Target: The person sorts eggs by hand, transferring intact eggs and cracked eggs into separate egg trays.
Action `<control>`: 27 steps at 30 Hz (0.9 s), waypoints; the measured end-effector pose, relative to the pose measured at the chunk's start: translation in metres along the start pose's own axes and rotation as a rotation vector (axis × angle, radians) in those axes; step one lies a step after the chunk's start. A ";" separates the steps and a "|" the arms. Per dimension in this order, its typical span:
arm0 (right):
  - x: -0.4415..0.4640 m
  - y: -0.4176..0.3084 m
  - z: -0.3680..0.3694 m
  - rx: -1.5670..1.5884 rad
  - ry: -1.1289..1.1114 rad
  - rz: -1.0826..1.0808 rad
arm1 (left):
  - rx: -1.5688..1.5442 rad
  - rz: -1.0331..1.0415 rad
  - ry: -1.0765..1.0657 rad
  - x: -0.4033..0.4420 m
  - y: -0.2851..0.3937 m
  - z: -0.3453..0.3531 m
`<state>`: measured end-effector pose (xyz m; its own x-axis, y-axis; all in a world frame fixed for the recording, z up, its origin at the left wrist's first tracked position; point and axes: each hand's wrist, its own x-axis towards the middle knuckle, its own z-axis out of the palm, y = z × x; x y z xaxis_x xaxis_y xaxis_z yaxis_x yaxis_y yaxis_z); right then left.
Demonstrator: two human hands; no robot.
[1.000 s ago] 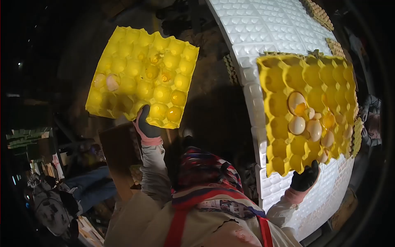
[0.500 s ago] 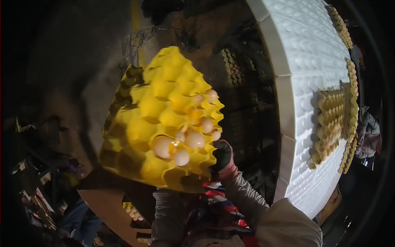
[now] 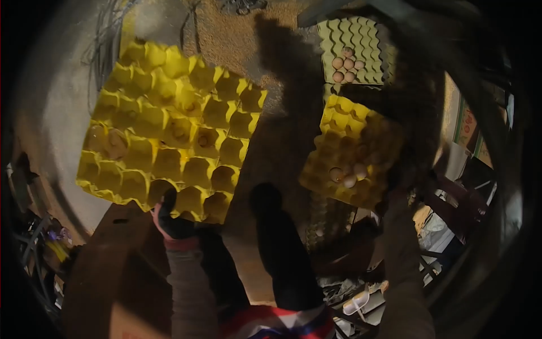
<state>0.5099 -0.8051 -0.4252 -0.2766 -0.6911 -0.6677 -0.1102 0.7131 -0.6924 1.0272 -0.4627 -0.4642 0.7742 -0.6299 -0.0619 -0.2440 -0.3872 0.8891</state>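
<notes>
My left hand (image 3: 172,217), in a dark glove with a pink cuff, grips the near edge of a large yellow egg tray (image 3: 149,152). Wet residue and what looks like broken shell sit in a few of its cups. On the right, my right hand (image 3: 395,195) is in deep shadow at the near right edge of a second yellow tray (image 3: 339,150). That tray holds several eggs (image 3: 349,181) near its front, and my right fingers are hard to make out against it.
Beyond the second tray lies a pale egg tray (image 3: 361,42) with several eggs. A brown cardboard box (image 3: 121,254) stands at the lower left. Cartons (image 3: 467,127) are at the right, and dark bars cross the right side. My legs show at the bottom centre.
The two yellow trays, overlapping half a second ago, are apart again. The tray with eggs has moved right, low under the table side. The view has turned, and the white trays have left it.
</notes>
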 end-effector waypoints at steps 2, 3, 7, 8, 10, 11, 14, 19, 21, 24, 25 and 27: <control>0.041 -0.014 -0.018 -0.104 0.015 -0.026 | -0.466 -0.414 0.032 0.010 0.008 -0.001; 0.062 -0.021 -0.026 -0.153 0.021 -0.038 | -0.697 -0.449 0.046 0.015 0.007 0.000; 0.134 -0.046 -0.049 -0.347 -0.002 -0.042 | -0.138 -0.082 -0.064 0.017 -0.024 -0.004; 0.160 -0.050 -0.055 -0.406 -0.015 -0.027 | -0.262 -0.167 -0.065 0.022 -0.006 0.002; 0.202 -0.052 -0.075 -0.540 -0.033 -0.009 | -0.283 -0.229 -0.095 0.024 -0.002 0.001; 0.224 -0.049 -0.087 -0.642 -0.054 -0.010 | -0.165 -0.207 -0.125 0.022 -0.013 -0.002; 0.186 -0.032 -0.034 -1.190 0.299 -0.405 | -1.090 -0.631 -0.032 0.016 -0.014 0.005; 0.009 -0.011 0.123 -0.932 -0.092 -0.669 | -0.839 -0.584 -0.044 0.008 -0.027 0.023; -0.054 0.012 0.162 -0.789 -0.275 -0.668 | -0.950 -0.705 -0.126 0.029 -0.013 0.027; -0.130 0.033 0.205 -0.753 -0.374 -0.581 | -0.917 -0.724 -0.284 0.081 -0.021 0.045; -0.157 0.039 0.220 -0.724 -0.378 -0.500 | -0.806 -0.661 -0.299 0.106 -0.015 0.054; -0.188 0.063 0.238 -0.808 -0.344 -0.550 | -0.574 -0.541 -0.312 0.155 -0.001 0.073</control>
<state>0.7819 -0.6580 -0.4081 0.2796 -0.8510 -0.4446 -0.7813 0.0675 -0.6205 1.1047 -0.6090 -0.5075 0.4818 -0.6456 -0.5925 0.5133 -0.3401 0.7879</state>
